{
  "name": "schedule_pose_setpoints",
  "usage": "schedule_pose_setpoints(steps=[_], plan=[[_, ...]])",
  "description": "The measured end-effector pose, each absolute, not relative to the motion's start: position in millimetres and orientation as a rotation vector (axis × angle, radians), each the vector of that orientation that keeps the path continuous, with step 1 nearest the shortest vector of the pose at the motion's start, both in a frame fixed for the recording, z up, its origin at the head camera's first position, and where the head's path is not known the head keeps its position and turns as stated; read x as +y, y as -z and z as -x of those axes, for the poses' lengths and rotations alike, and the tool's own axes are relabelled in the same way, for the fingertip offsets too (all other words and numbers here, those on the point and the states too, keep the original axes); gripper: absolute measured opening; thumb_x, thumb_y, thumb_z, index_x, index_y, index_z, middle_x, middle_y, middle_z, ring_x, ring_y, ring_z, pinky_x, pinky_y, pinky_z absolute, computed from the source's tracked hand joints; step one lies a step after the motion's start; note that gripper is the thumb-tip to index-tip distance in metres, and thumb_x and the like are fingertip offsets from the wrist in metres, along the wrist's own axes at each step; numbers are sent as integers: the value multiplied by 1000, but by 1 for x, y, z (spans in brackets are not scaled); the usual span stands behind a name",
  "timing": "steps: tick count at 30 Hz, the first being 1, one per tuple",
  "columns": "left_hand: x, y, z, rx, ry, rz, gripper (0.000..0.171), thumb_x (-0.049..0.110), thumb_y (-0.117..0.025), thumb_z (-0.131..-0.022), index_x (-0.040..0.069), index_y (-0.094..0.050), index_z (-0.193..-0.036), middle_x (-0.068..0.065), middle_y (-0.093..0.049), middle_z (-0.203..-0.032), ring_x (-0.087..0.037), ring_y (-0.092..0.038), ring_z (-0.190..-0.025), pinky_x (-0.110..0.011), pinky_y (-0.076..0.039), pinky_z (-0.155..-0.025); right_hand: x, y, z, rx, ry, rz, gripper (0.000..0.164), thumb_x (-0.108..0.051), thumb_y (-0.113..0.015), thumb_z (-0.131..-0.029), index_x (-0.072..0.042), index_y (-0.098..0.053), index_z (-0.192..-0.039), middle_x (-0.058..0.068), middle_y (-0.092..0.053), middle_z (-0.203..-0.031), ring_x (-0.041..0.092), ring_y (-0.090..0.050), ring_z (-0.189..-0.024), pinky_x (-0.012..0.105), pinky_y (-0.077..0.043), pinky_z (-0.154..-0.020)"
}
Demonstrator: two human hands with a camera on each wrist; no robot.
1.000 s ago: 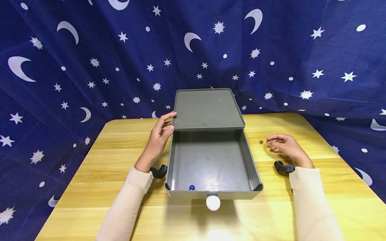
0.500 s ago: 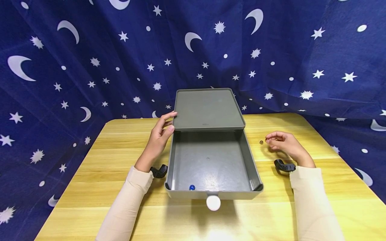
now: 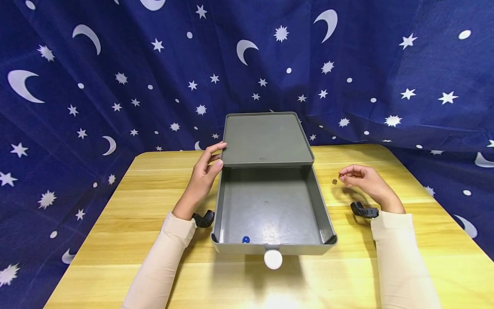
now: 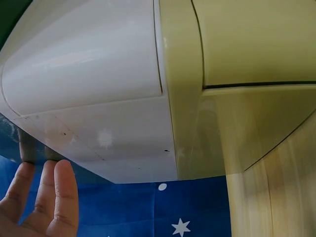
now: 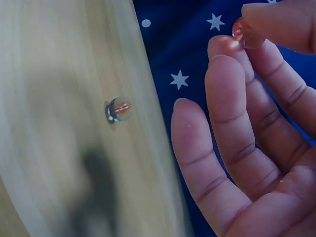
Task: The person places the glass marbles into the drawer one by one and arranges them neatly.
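Note:
With thumb and fingertips my right hand [image 3: 362, 179] pinches a clear reddish glass marble [image 5: 247, 35], held above the table in the right wrist view. Just left of that hand, a second glass marble [image 3: 334, 181] lies on the wood; up close, this marble [image 5: 118, 109] shows an orange streak inside. My left hand [image 3: 203, 171] rests against the left side of a grey box [image 3: 266, 139], its fingertips [image 4: 64, 170] at the wall. The box's drawer [image 3: 270, 206] is pulled out towards me. Inside it, a blue marble [image 3: 245, 239] sits by the front wall.
A round white knob [image 3: 273, 259] sticks out from the drawer front. The wooden table [image 3: 154, 193] reaches back to a blue curtain [image 3: 173, 64] with white moons and stars. Each wrist wears a black camera mount [image 3: 364, 210].
My right hand has lifted slightly, moving up and away in the head view with the reddish marble. The left hand, the box and the other marbles stay put.

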State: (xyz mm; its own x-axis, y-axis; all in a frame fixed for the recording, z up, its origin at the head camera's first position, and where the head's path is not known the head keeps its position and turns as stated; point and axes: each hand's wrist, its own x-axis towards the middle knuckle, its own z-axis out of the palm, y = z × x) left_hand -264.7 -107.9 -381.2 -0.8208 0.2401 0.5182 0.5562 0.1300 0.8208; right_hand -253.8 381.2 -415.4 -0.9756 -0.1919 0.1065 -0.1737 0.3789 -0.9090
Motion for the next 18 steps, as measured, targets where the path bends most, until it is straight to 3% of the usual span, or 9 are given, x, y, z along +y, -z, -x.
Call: schedule_pose_setpoints(steps=[6, 10, 18], plan=[[-108, 381, 265, -2147, 1748, 778, 52, 23, -52, -106, 3, -52, -154, -14, -48, -165, -38, -54, -140, -43, -48, -102, 378, 411, 254, 2581, 1725, 363, 12, 6, -64, -102, 9, -70, -111, -17, -76, -95, -2, -71, -89, 16, -56, -79], [-108, 382, 266, -2146, 1745, 778, 52, 23, -52, -106, 3, -52, -154, -13, -48, -165, -37, -54, -140, -41, -48, -102, 375, 407, 254, 2593, 1725, 393, 14, 9, -65, -100, 2, -73, -110, -18, -76, -97, -3, -71, -89, 14, -55, -80], [-109, 382, 265, -2152, 1740, 788, 52, 22, -52, -105, 4, -52, -154, -13, -47, -166, -37, -54, -141, -41, -48, -103, 372, 403, 253, 2601, 1721, 429, 14, 11, -65, -99, 9, -70, -112, -15, -76, -98, -2, -71, -88, 14, -54, -80]])
